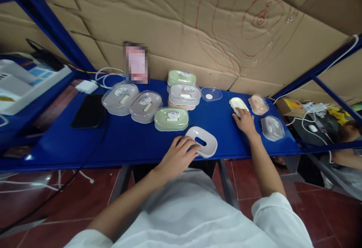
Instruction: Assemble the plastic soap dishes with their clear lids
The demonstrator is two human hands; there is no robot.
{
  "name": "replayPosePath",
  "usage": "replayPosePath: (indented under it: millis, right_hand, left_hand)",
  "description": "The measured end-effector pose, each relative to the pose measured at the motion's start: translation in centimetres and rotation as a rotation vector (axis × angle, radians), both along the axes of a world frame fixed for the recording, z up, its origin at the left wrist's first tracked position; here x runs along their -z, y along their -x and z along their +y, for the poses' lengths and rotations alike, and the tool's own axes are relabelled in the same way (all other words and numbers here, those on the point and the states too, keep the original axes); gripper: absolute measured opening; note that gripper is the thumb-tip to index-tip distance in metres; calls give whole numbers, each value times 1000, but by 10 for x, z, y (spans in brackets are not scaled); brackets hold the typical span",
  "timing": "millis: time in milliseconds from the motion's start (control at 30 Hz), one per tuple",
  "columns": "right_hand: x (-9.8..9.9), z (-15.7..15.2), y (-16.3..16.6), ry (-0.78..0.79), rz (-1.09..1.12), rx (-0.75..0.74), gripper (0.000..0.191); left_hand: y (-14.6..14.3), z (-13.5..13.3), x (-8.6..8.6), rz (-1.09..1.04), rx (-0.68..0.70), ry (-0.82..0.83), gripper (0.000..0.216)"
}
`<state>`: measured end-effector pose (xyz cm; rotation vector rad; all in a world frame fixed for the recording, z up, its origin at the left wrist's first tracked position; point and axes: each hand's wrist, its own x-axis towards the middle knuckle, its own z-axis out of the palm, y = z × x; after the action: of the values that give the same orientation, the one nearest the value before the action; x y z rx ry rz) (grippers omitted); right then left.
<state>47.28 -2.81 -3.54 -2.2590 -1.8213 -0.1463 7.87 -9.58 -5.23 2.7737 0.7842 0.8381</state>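
Note:
My left hand grips the left rim of a pale grey oval soap dish with a slot in its middle, near the table's front edge. Over to the right, my right hand has its fingers closed on the near end of a cream oval piece; part of it is hidden under the fingers. A green lidded soap box stands just behind the grey dish. To the right of my right hand lie a peach soap box and a grey one with a see-through cover.
Grey soap boxes and a stack stand left and back on the blue table. Behind lies a see-through lid. A dark phone and cables are at left; cardboard walls the back. Another person's arm shows far right.

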Motion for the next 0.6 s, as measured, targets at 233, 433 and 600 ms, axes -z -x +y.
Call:
replayPosePath:
  millis: [233, 433, 600]
  right_hand:
    - [15, -105, 59, -168, 292, -363, 46]
    - [24, -119, 76, -255, 526, -368, 69]
    - [17, -107, 75, -164, 348, -510, 58]
  left_hand:
    - [-12, -2, -6, -211, -127, 19, 22]
    - [-52, 14, -19, -107, -172, -20, 27]
    - [-73, 22, -14, -3, -119, -46, 31]
